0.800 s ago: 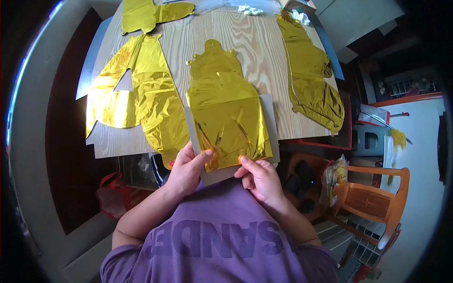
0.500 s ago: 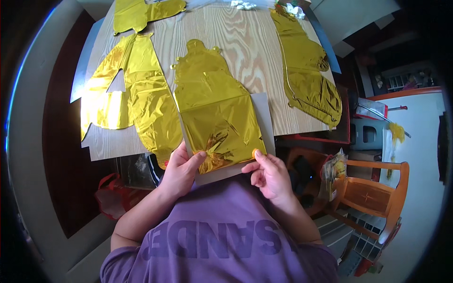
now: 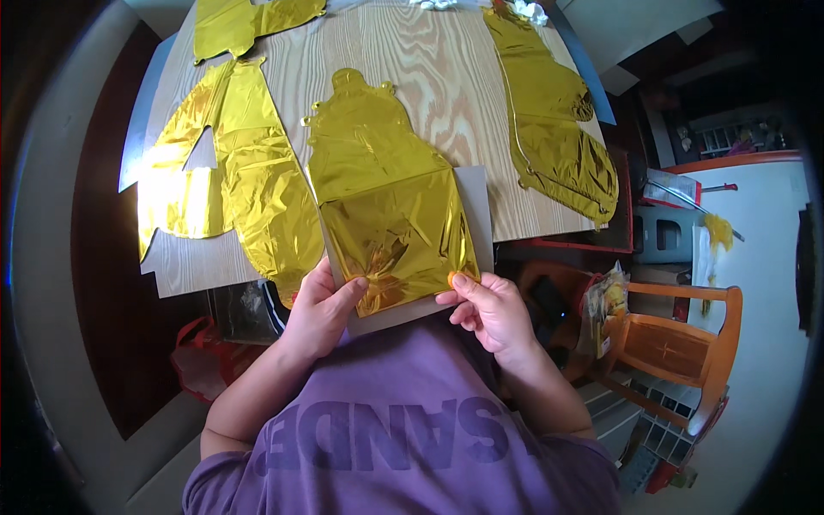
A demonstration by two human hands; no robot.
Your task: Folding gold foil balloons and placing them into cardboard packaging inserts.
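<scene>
Across the middle of our view spreads the table (image 3: 446, 99), the largest thing before us, with a wooden chair (image 3: 669, 352) standing off its right side. Over the table's left part lies the left foil (image 3: 249, 129), gold and creased, its near end running past the near edge; at the table's right part lies the right foil (image 3: 549, 112). Between them, at the middle of the table's near edge, we have the middle foil (image 3: 390, 193), its knobbed far end over the tabletop and its straight near end on a pale card (image 3: 476, 202) that juts past the edge toward us. Our left hand (image 3: 313, 309) grips the foil and card together, thumb on top, the other fingers hidden beneath. Our right hand (image 3: 493, 313) sets its thumb at the foil's near right corner, fingers curled loosely below; whether they pinch it we cannot tell. We judge the step in hand to be working that near edge loose or flat; the next move seems to call for a firm left hold and a light right thumb. Smallest is an orange patch (image 3: 455, 279) at that thumb's tip.
</scene>
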